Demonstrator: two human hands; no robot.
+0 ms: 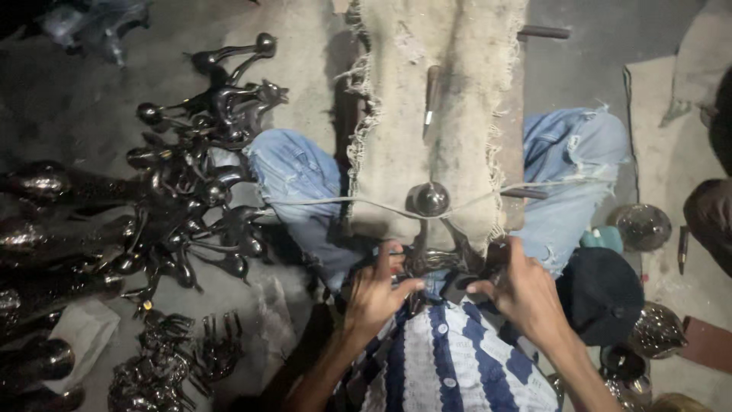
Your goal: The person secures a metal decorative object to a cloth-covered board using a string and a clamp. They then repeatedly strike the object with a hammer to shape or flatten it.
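You grip the dark metal casting (431,255) at the near edge of the burlap-covered board (427,99) with both hands, left hand (377,294) fingers curled onto it and right hand (522,294) fingers pinching its side, a cord (335,201) crossing its round knob, while many similar dark pieces (191,198) lie heaped on the floor at your left.

Glossy dark metal piece (429,200); rough frayed burlap (438,91); faded denim (293,172).

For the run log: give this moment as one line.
left hand: grips metal piece | right hand: grips it too | cord: across ball
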